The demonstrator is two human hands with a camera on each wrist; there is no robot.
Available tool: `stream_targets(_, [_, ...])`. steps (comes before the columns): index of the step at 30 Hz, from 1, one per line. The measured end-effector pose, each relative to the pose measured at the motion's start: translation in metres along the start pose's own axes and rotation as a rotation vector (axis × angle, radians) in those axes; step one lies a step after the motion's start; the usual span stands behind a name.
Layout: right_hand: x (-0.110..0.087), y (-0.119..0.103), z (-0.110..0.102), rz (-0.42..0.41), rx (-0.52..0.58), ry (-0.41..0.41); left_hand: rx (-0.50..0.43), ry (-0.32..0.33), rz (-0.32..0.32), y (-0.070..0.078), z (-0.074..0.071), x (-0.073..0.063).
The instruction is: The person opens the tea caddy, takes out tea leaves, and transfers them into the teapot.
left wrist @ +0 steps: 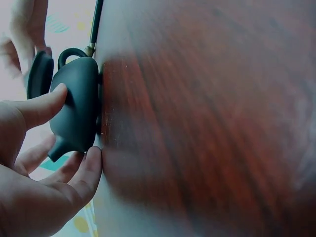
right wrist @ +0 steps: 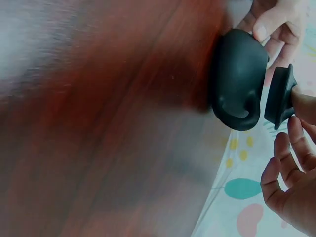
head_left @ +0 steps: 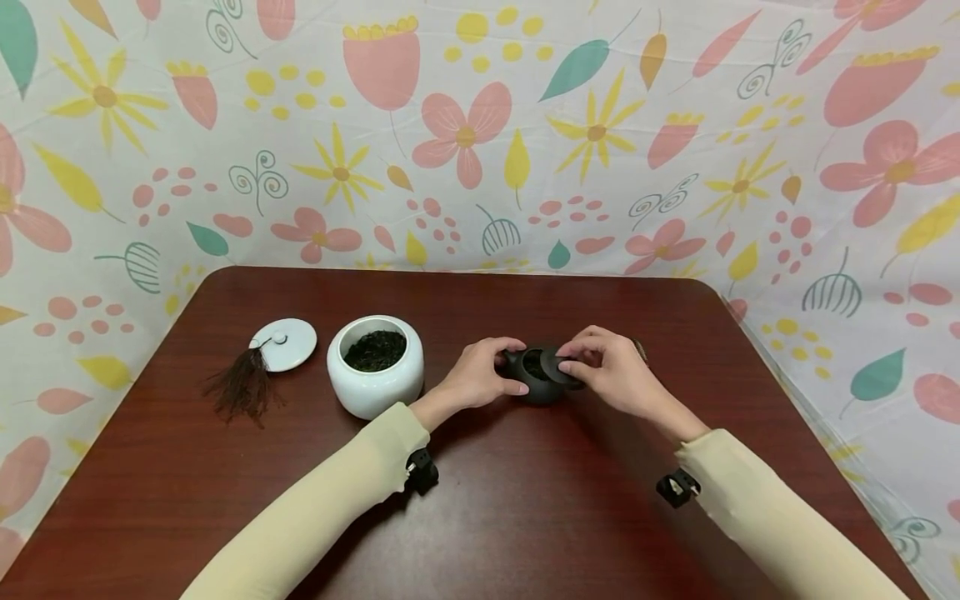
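Note:
A small black teapot (head_left: 536,392) stands on the table, its round mouth uncovered in the head view. My left hand (head_left: 480,373) holds it at the spout side, thumb on the near side and fingers around the far side. The spout (left wrist: 60,148) points in between those fingers in the left wrist view. My right hand (head_left: 611,371) pinches the teapot's black lid (right wrist: 280,98) by its top. The lid is tilted and hovers just over the mouth, on the handle side. The looped handle (right wrist: 239,118) is untouched in the right wrist view.
Left of the teapot stands a white jar (head_left: 367,392) filled with dark tea leaves (head_left: 377,351). A white lid (head_left: 288,354) with a brown tassel (head_left: 246,387) lies at the far left. A dark rod (left wrist: 97,22) with a brass-coloured tip lies beyond the teapot. Patterned cloth (head_left: 465,208) hangs behind the table.

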State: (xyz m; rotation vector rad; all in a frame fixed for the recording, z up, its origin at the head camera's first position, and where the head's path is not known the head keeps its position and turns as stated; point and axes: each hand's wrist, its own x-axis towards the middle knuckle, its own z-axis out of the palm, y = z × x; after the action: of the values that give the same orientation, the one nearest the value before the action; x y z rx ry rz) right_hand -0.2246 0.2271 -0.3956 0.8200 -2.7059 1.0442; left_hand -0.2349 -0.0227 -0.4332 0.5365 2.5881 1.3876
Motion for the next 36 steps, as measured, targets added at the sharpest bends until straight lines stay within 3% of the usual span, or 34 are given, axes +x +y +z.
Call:
stream_targets(14, [0.019,-0.005,0.011,0.008,-0.008,-0.036,-0.033,0.000,-0.010,0.000,-0.001,-0.001])
stream_targets(36, [0.027,-0.007,0.016,0.021,-0.059,-0.126,-0.031,-0.005,-0.022,0.001,-0.002,0.001])
